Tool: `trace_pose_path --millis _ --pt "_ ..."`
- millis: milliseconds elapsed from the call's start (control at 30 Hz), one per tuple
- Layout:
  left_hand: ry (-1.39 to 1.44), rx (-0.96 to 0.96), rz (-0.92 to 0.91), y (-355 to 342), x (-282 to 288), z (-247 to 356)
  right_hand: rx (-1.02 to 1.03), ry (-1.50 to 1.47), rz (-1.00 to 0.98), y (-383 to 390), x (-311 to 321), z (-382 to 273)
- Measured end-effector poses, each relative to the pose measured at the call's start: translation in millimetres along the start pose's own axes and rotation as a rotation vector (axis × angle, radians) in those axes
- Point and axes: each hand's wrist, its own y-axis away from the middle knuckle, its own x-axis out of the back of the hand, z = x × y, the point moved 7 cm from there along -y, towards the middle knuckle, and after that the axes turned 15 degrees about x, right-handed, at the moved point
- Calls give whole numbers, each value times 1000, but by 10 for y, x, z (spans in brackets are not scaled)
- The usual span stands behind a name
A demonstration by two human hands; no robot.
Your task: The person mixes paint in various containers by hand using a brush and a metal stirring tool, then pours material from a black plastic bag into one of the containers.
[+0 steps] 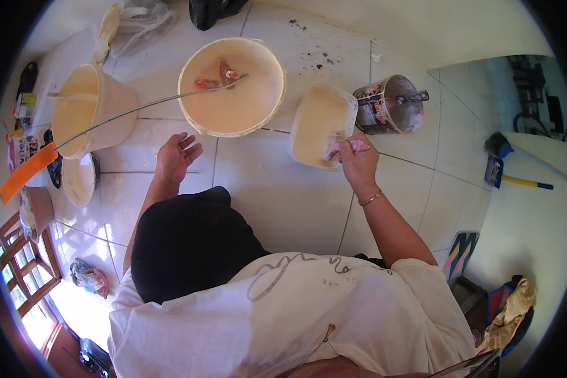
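Observation:
My right hand [359, 157] grips a pink-stained tool [353, 146], perhaps a brush, at the near right part of a rectangular tub [312, 116] of cream liquid. My left hand [181, 151] is open, palm partly up, below a round bucket [232, 129] of pale peach liquid. A mixing rod [138, 105] with an orange handle [26, 173] reaches into that bucket, where pink-red pieces or blades [225, 69] show at its far end. A dark-labelled can [375, 110] with a stained tool across it stands beside the tub.
A cream bucket [113, 113], a smaller white pail [77, 189] and another container [36, 211] stand left. Plastic bags [142, 25] lie at the back. A broom [498, 145] and yellow-handled dustpan [510, 179] are by the right wall, a wooden-framed window [22, 258] lower left.

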Motion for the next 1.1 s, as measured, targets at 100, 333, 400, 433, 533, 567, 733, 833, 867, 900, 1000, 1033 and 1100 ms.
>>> trace_pose_path --millis 100,333,400,433,533,567,733,833,867,900,1000,1033,1100 --pt "7 5 -3 -10 28 -10 -270 -241 -22 20 -92 -103" --pt "2 -6 -5 39 6 13 -282 -539 101 -177 -83 -133" --pt "3 -10 -3 43 28 11 -95 -398 -16 -356 1 -288" --pt "2 -7 -5 35 32 6 -97 -396 -15 -410 24 -302" --pt "4 0 2 22 22 4 321 -86 -53 -603 72 -551" --pt "1 2 0 42 -18 7 366 -5 -93 -635 26 -540" --pt "-49 19 -15 32 -15 3 453 131 -204 -562 -194 -591" --pt "-44 16 22 67 -4 15 466 191 -318 -434 -281 -676" --pt "-36 15 18 58 13 15 465 194 -356 -390 -294 -697" --pt "-29 16 15 54 20 17 465 197 -394 -346 -300 -717" --pt "-35 17 -2 47 -4 23 433 219 -480 -232 -265 -746" --pt "-35 18 -2 45 -7 22 432 219 -481 -223 -229 -757" --pt "-47 21 -14 37 -26 16 415 155 -500 -224 -135 -755"
